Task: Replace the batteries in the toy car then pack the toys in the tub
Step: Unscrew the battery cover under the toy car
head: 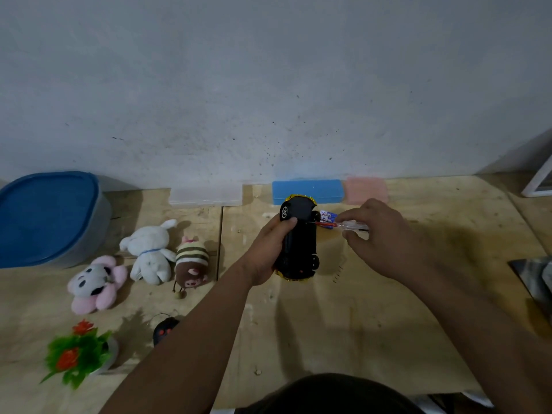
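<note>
My left hand (268, 249) grips the toy car (300, 239), a yellow car turned so its black underside faces up. My right hand (376, 234) pinches a screwdriver (352, 225) with a clear handle and red shaft, its tip touching the car's underside near a wheel. A pack of batteries (327, 216) lies on the wooden table just behind the screwdriver. The tub (89, 234), grey with a blue lid on it, stands at the far left by the wall.
Plush toys lie left of the car: a pink-and-grey one (94, 282), a white one (150, 252), a brown striped one (191, 265). A black remote (164, 330) and a plastic plant (77, 351) sit nearer. White (206, 197), blue (307, 191) and pink (366, 189) boxes line the wall.
</note>
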